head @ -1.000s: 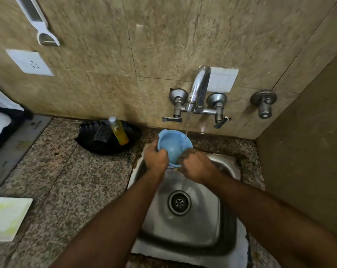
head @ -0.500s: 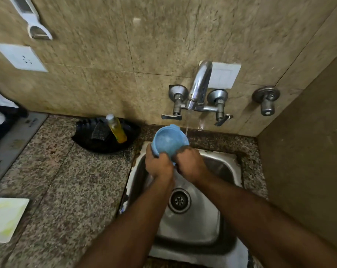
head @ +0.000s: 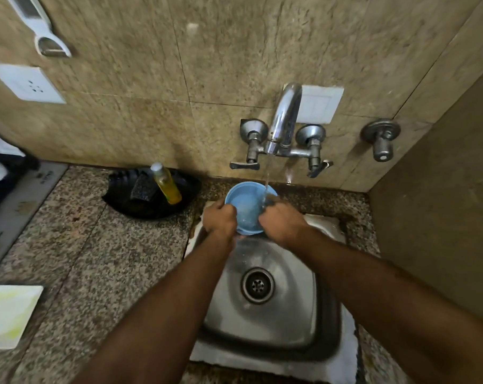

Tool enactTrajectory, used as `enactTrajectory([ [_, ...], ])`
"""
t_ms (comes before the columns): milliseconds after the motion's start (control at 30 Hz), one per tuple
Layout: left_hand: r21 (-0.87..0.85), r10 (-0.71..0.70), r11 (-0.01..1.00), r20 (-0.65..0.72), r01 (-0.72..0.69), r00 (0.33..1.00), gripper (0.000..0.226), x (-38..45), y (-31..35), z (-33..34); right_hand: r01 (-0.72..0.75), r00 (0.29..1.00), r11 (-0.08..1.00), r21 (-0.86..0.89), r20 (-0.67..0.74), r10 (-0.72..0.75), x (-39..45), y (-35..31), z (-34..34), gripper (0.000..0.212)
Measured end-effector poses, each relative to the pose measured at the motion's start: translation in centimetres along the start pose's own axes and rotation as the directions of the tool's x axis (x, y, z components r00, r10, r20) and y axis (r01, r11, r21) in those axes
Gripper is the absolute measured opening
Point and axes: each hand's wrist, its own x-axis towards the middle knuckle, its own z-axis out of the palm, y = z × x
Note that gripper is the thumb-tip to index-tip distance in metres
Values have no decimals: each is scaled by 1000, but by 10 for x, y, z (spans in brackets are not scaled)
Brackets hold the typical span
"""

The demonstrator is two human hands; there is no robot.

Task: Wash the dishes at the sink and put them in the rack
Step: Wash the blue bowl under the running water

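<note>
bowl (head: pixel 247 210) near rim: behind both hands | white tile (head: pixel 9 314): cut by left edge | wall hanger (head: pixel 38 29): blurred, cut off at top

Both arms are stretched forward toward 12 o'clock; the left hand (head: pixel 219 218) is curled shut at 9 o'clock of the right hand (head: pixel 283 221); the right hand's fingers are bent too; the wrists are kept close.

Sink basin (head: pixel 279 322): brushed steel, dull sheen. Tap (head: pixel 286 117): polished chrome, glossy. Bowl (head: pixel 247 206): smooth blue plastic, wet. Counter (head: pixel 102 261): speckled granite. Wall tiles (head: pixel 234 51): beige, mottled, slightly glossy.
</note>
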Motion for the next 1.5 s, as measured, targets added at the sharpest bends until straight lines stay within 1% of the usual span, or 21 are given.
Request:
enactTrajectory([
  [133,-67,77,993,-215,-94,974,40,-6,-20,11,-215,975,918,332,24,219,-3,-32,-4,21],
  [233,-84,139,982,-276,-168,951,40,-16,-15,19,-332,913,722,607,15,407,3,-60,-3,18],
  [333,65,221,975,-241,-212,945,35,-8,-5,17,-192,875,589,785,-134,465,0,-65,9,12],
  [367,94,222,974,-227,-206,948,38,-5,-1,13,-99,893,626,773,-209,399,-3,-58,15,10],
  [433,149,197,974,-168,-172,966,39,3,1,6,97,929,816,570,-346,132,-7,-31,27,16],
  [500,189,137,974,-43,-127,990,31,2,8,0,262,928,925,276,-336,-162,-10,4,35,21],
  [567,237,9,971,101,-33,995,31,3,17,-5,347,903,933,91,-302,-306,-5,41,36,34],
  [700,332,-195,938,276,97,941,42,13,33,-16,301,931,953,-28,-208,-300,3,65,13,27],
  [733,311,-212,944,308,113,927,44,18,32,-16,285,937,954,-89,-187,-297,4,62,7,23],
  [800,224,-187,967,306,120,933,46,19,26,-12,196,975,979,-56,-92,-200,2,46,-4,25],
  [900,25,16,1000,61,-17,998,45,6,-1,3,25,999,999,26,-28,-25,-1,11,-12,31],
  [967,-44,87,994,-162,-96,983,34,-4,-9,11,-19,999,996,90,-36,22,-5,-9,-7,30],
  [1033,46,113,993,-180,-106,977,19,1,-16,13,-34,997,973,230,-57,49,-14,-21,6,26],
  [1067,94,111,991,-152,-98,982,12,7,-17,12,-16,981,941,337,-179,81,-17,-23,16,23],
  [1133,49,48,998,-98,-43,994,18,23,-19,7,17,893,829,559,-381,239,-28,-25,34,40],
  [1200,-5,2,1000,-47,-2,999,18,35,-24,4,58,853,639,767,-371,368,-32,-27,37,87],
  [1267,-5,-42,999,-11,42,999,15,29,-21,5,102,831,326,940,-260,491,-28,-32,28,111],
  [1367,30,-73,997,54,72,996,26,25,-30,6,0,720,-159,987,111,685,-10,-21,18,106],
  [1433,227,8,974,65,-22,998,37,26,-38,7,-22,675,-481,877,368,640,-1,-12,16,80],
  [1467,361,71,927,88,-98,994,40,26,-38,7,-33,684,-540,841,413,601,2,-12,16,67],
  [1500,498,129,850,123,-174,984,41,25,-35,6,-48,693,-517,855,401,599,2,-13,13,60],
])
